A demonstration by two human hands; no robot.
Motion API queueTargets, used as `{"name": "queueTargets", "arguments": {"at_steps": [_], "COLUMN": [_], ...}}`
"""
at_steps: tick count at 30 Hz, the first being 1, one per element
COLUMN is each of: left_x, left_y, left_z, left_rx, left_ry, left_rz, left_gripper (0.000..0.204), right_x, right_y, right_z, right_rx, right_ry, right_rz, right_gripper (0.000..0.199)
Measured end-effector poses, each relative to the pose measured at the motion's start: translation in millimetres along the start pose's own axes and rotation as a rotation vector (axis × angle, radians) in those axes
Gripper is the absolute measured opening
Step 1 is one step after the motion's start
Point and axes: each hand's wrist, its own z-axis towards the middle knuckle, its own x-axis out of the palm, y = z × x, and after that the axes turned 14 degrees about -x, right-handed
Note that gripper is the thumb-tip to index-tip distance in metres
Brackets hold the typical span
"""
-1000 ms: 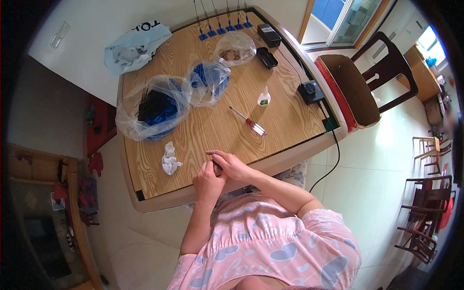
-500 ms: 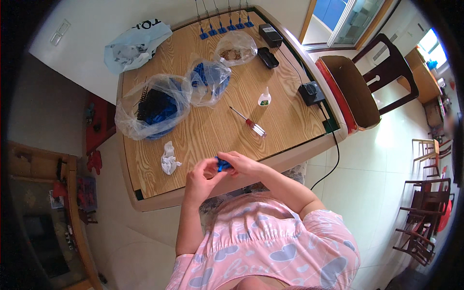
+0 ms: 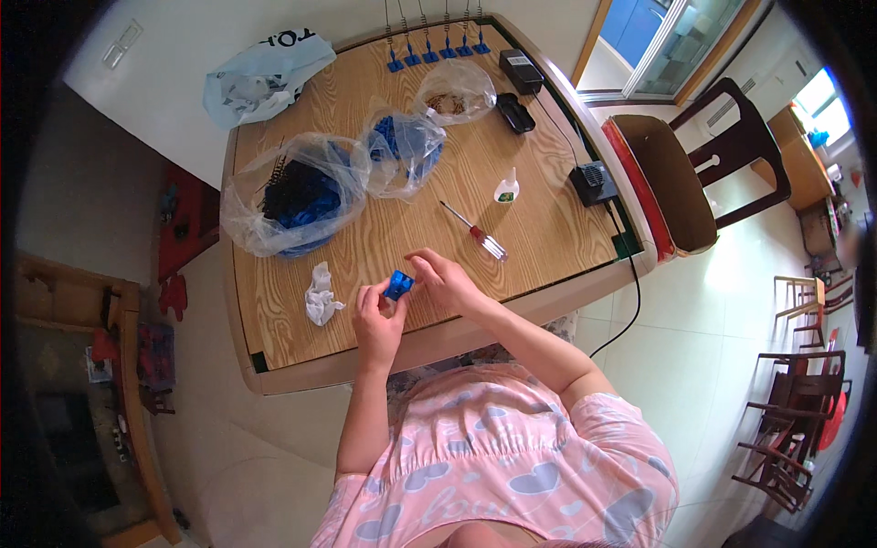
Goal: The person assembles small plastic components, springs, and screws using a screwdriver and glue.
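Note:
My left hand [image 3: 376, 312] is closed, its thumb and fingers pinching a small blue plastic block [image 3: 398, 285] over the table's near edge. The block is boxy with dark gaps in its face. Just right of it, my right hand [image 3: 445, 279] has its fingers stretched out and slightly bent, close to the block; I see nothing held in them. A screwdriver [image 3: 488, 243] with a red and clear handle lies beyond my right hand. Left of my hands sits a crumpled white tissue [image 3: 321, 296].
Clear bags hold black springs and blue parts [image 3: 297, 196], blue pieces [image 3: 402, 151] and brownish bits [image 3: 449, 102]. A white glue bottle [image 3: 507, 188], black adapter [image 3: 592, 184], black case [image 3: 516, 113] and several blue-based springs [image 3: 429, 55] stand on the table. An open carton [image 3: 671, 196] is at right.
My hands have come apart. The blue block, before mostly covered by both hands, now shows in my left hand, which has moved slightly forward. My right hand has lifted away from it.

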Motion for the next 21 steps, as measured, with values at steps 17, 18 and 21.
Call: {"name": "queueTargets", "arguments": {"at_steps": [17, 18, 21], "left_x": [23.2, 23.9, 25.0], "left_y": [30.6, 31.7, 40.2], "left_z": [18.5, 19.3, 17.9], "left_rx": [0.152, 0.149, 0.096], "left_ry": [-0.173, -0.179, -0.166], "left_rz": [0.224, 0.222, 0.219], "left_gripper": [0.036, 0.036, 0.038], "right_x": [-20.6, -21.8, -17.5], "right_y": [9.4, 7.0, 6.8], "right_z": [55.6, 54.7, 40.1], "right_rx": [-0.575, -0.578, -0.443], "right_ry": [0.248, 0.253, 0.121], "right_rz": [-0.734, -0.735, -0.616], "right_gripper": [0.022, 0.022, 0.026]}}
